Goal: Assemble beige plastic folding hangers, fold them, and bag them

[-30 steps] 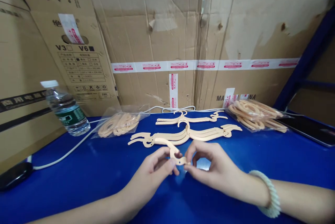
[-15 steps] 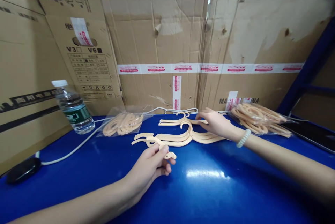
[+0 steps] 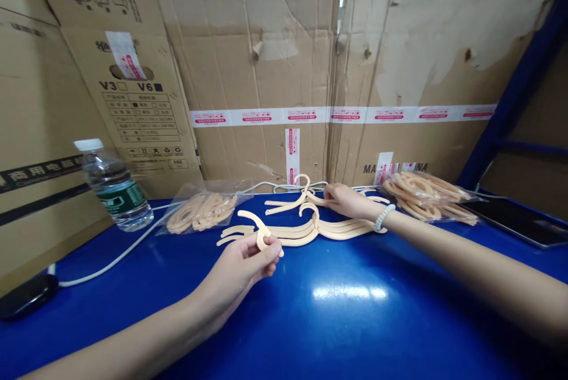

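Observation:
My left hand (image 3: 242,264) is closed around a cream plastic hanger piece (image 3: 252,221), whose curved arm sticks up above the fingers. Farther back, my right hand (image 3: 348,200) pinches the right arm of a cream clothes hanger (image 3: 305,189); its hook stands raised. Between the hands and nearer to me lies a row of opened cream hangers (image 3: 341,229), laid close together with arms spread left and right. Their left ends are partly behind my left hand. My right wrist, wearing a pale beaded bracelet (image 3: 384,218), passes over their right ends.
Clear bags of folded hangers lie at left (image 3: 202,211) and right (image 3: 426,193). A water bottle (image 3: 114,187) stands at left, near a white cable (image 3: 110,264) and a black device (image 3: 29,296). A dark flat device (image 3: 515,220) lies at right. Cardboard (image 3: 266,72) walls the blue table's back.
My left hand has turned its hanger piece, so the arm now points up. The hanger in my right hand has tilted, its hook rising. The camera view has shifted slightly.

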Action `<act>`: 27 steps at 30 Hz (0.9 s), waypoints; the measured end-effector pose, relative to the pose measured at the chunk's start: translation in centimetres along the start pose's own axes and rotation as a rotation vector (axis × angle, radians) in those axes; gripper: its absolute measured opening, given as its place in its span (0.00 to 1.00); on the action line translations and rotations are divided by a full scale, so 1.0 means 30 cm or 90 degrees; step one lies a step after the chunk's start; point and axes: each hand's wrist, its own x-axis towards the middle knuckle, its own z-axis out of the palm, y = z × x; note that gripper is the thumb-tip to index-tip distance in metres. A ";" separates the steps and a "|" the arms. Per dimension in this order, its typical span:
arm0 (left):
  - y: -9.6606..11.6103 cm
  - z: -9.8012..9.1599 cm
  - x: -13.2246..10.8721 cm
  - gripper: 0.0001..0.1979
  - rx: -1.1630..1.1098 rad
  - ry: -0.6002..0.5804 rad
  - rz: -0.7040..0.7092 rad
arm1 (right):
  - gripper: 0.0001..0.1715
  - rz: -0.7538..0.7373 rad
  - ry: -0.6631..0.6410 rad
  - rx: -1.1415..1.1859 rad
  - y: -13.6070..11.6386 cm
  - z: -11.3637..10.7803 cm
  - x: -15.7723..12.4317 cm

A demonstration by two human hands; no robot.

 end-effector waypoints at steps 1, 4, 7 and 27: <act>0.006 0.000 -0.002 0.16 -0.001 0.004 0.007 | 0.06 0.003 0.013 0.017 0.001 -0.012 -0.002; 0.014 -0.004 -0.004 0.16 -0.011 0.020 0.022 | 0.02 0.001 0.056 0.067 -0.009 -0.065 -0.024; 0.006 -0.019 -0.002 0.16 -0.031 0.040 0.019 | 0.03 -0.017 0.090 0.111 -0.034 -0.129 -0.079; -0.041 -0.046 -0.011 0.12 -0.184 -0.034 -0.056 | 0.07 -0.069 0.120 0.223 -0.115 -0.078 -0.384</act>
